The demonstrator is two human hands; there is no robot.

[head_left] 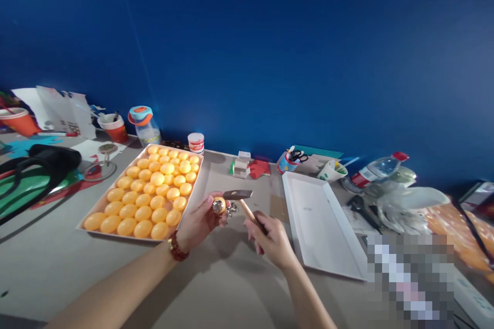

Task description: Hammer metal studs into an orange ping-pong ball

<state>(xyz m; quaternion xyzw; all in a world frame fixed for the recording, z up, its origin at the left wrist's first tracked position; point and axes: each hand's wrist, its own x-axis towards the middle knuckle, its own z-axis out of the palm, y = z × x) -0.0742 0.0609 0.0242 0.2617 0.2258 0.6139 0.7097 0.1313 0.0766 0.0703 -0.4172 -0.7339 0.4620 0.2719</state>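
Left hand: the left hand (203,220) is grasping an orange ball (218,206) with a silvery patch facing up, thumb and fingers curling around it.
Right hand: the right hand (272,237) is clenching around the handle of a hammer (239,195).
Hammer head: it is hovering at the ball's 2 o'clock, just beside it; whether they are touching, I cannot tell.
Metal bits: small shiny metal bits (232,209) are lying at the ball's 3 o'clock.
Ball box: a shallow box (169,205) is holding rows of orange balls at the left hand's 10 o'clock.
White tray: a white tray (320,223) is lying near the right hand, at its 3 o'clock.
Bracelet: a red bracelet (177,247) is circling the left wrist.
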